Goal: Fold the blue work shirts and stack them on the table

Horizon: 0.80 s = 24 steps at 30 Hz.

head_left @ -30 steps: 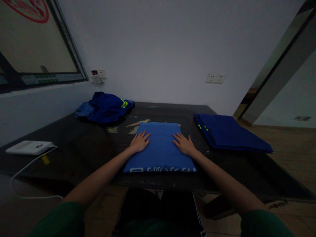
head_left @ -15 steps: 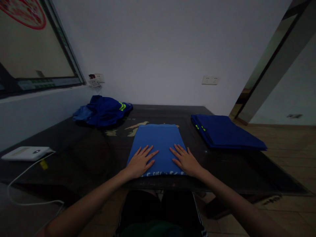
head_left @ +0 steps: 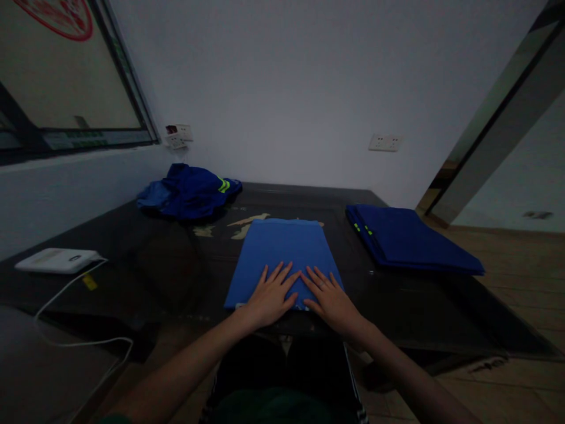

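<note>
Left hand and right hand have converged; both spread flat, empty, on light-blue cloth.

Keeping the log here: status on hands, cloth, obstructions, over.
Left hand, right hand: resting on near end of folded blue rectangular cloth. Cloth lying flat. Crumpled darker blue cloth, folded darker blue cloth: both apart from it.

Hardly any squeezing between the left hand and right hand, index fingertips pretty much meet. Bare table either side of them, easy way through. Far left there's a white gadget plus cord; crumpled clothes block ahead-left, folded navy cloth off right, wall beyond.
</note>
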{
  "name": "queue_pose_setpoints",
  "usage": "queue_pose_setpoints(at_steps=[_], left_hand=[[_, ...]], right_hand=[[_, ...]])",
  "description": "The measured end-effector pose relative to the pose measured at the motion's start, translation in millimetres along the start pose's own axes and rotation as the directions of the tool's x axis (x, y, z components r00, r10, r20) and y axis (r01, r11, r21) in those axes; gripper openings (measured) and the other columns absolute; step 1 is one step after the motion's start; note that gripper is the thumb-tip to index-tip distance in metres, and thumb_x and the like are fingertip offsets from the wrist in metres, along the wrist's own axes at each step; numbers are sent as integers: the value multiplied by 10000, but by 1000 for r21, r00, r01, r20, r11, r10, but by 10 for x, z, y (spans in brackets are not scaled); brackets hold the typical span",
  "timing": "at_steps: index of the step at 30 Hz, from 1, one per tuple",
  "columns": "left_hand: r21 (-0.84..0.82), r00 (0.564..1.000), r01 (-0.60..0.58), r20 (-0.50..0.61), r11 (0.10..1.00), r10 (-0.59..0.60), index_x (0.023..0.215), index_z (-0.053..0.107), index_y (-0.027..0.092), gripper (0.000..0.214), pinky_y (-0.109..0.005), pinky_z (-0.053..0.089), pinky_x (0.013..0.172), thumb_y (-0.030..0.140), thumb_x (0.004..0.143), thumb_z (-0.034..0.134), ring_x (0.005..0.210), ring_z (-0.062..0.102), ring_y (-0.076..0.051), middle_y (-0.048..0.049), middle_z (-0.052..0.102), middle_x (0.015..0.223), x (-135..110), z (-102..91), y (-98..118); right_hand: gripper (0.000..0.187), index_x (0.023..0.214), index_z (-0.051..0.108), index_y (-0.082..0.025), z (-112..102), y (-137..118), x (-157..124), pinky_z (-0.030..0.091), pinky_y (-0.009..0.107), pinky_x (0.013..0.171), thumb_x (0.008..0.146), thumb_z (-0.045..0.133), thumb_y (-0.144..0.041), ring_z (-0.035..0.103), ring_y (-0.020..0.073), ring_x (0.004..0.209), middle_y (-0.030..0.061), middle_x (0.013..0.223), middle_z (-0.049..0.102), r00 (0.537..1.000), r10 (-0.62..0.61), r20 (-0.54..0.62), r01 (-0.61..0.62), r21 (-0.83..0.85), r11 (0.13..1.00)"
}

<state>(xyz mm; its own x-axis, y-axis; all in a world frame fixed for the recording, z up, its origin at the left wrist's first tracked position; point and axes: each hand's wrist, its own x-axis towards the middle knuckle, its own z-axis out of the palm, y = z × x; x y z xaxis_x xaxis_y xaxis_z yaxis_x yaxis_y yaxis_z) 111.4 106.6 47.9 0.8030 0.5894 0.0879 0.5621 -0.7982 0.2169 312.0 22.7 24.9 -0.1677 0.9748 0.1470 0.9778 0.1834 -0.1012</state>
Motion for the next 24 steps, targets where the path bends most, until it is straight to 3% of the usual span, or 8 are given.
queue_pose_setpoints(at_steps=[4,8,11,14,16,19,22,24], left_hand=[[-32,1000,5,-8,999,-5,1454,332,393,560,-547,147,1151,562,925,400,1453,173,-297,-37,202,1584,-16,27,-111],[-55,998,56,-7,997,-57,1464,330,361,598,-517,143,1157,594,916,387,1453,177,-287,-66,229,1575,-95,9,-300],[-112,991,126,-21,986,-129,1443,383,341,565,-536,97,1157,554,920,409,1454,177,-286,-62,259,1565,-182,-23,-522],[-295,941,292,-81,910,-329,1404,459,278,602,-558,75,1152,501,852,546,1450,161,-336,-90,266,1561,-301,-93,-821],[-550,881,342,-95,762,-464,1386,475,210,648,-506,145,1161,456,802,614,1438,205,-339,-128,277,1552,-390,-175,-995],[-922,832,247,43,300,-553,1349,478,199,577,-428,317,1114,388,819,604,1375,366,-291,-128,348,1520,-490,-337,-1142],[-958,832,242,287,-155,-474,1237,547,210,421,-405,466,983,288,829,614,1223,546,-260,-119,476,1432,-486,-484,-1207],[-918,814,291,385,-269,-435,1138,596,196,317,-373,521,883,229,825,624,1079,633,-230,-114,582,1312,-409,-537,-1248]], right_hand=[[635,1494,293,-248,2,18,-25,201,527,1159,937,414,-527,180,269,1446,76,1561,222,999,3,37,-3,17,1000],[656,1484,325,-226,-94,89,-45,208,524,1159,914,469,-518,196,273,1440,90,1548,253,996,1,89,-12,128,992],[568,1415,455,-217,-171,217,-54,239,507,1152,907,497,-468,317,261,1400,104,1490,386,998,13,63,-33,320,947],[436,1272,603,-199,-246,469,-34,316,480,1121,903,499,-407,490,256,1283,114,1365,549,991,131,-3,-110,526,843],[389,1210,636,-188,-294,665,11,357,466,1098,876,541,-364,543,257,1221,116,1297,601,964,264,-36,-186,619,763],[416,1240,598,-172,-349,883,128,459,426,1017,835,594,-268,572,253,1171,131,1306,583,883,467,45,-329,769,548],[536,1368,459,-159,-383,946,309,575,336,812,850,579,-224,617,223,1085,157,1326,554,809,546,219,-400,885,238],[590,1419,372,-135,-397,934,472,582,280,697,868,568,-218,646,200,996,170,1288,578,784,548,291,-423,897,127]])
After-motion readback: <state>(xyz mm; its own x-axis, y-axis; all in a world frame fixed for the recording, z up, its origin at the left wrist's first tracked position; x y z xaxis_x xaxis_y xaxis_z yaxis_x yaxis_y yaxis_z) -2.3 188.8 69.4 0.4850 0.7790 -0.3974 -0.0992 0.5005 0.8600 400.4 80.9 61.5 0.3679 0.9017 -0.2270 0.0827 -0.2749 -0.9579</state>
